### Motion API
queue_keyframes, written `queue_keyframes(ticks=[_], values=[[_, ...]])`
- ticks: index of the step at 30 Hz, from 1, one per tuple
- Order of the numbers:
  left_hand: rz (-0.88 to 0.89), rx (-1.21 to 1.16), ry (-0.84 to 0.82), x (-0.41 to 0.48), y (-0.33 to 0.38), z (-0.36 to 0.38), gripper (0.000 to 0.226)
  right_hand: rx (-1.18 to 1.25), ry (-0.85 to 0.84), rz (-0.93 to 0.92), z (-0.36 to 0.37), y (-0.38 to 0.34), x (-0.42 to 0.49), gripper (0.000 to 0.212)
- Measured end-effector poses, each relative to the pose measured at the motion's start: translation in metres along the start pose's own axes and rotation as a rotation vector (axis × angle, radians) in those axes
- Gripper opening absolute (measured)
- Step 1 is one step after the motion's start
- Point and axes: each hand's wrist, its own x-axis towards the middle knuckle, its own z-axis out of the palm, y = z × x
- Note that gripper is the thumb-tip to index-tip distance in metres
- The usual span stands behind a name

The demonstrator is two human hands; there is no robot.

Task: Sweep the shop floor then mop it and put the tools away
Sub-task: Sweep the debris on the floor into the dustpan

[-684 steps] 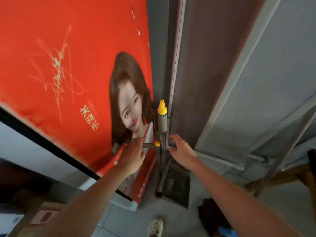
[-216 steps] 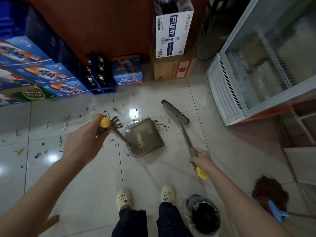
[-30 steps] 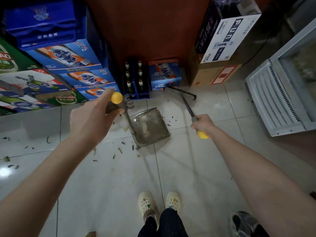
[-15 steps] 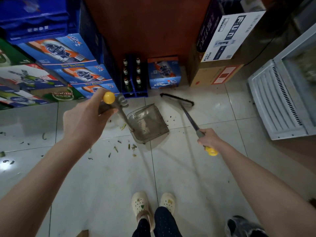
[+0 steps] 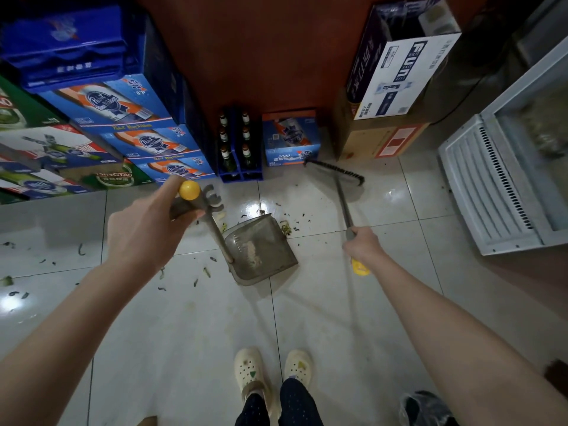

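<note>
The left hand is clamped round the yellow-capped handle of the one dustpan, whose pan rests on the tiled floor at centre. The right hand is closed on the shaft of the one broom; its bristles lie far right, against a blue beer carton. Green scraps scatter left of the pan. A crate of six bottles, stacked cartons and a white cooler hem the area.
</note>
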Motion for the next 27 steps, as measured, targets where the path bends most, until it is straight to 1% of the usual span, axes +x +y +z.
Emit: queue_keyframes(ticks=[4,5,6,8,9,11,15,20,24,27], values=[[-0.017,0.0,0.002,0.0,-0.004,0.013,0.033,-0.006,0.004,0.026,0.002,-0.023,0.03,0.016],[-0.024,0.002,0.005,0.0,-0.005,0.016,0.033,-0.017,0.003,0.029,0.005,-0.027,0.036,0.014],[-0.028,0.004,0.01,0.001,-0.006,0.019,0.033,-0.022,0.002,0.031,0.01,-0.029,0.042,0.019],[-0.027,0.01,0.027,0.002,-0.008,0.023,0.034,-0.037,-0.003,0.043,0.023,-0.032,0.048,0.037],[-0.029,0.014,0.034,0.003,-0.008,0.025,0.034,-0.054,-0.015,0.042,0.028,-0.032,0.046,0.038],[-0.045,0.016,0.03,0.005,-0.006,0.026,0.034,-0.102,-0.04,0.035,0.034,-0.024,0.036,0.031],[-0.017,-0.009,0.003,0.012,-0.001,0.025,0.03,-0.164,-0.071,0.027,0.027,-0.003,0.008,0.044],[0.008,-0.026,-0.01,0.017,0.006,0.018,0.031,-0.143,-0.136,0.025,0.011,0.018,-0.026,0.042],[0.029,-0.022,-0.002,0.011,0.006,0.004,0.034,-0.033,-0.168,0.057,-0.008,0.035,-0.039,0.046],[0.014,-0.016,-0.003,0.003,0.006,-0.01,0.034,0.081,-0.15,0.091,-0.018,0.044,-0.047,0.053]])
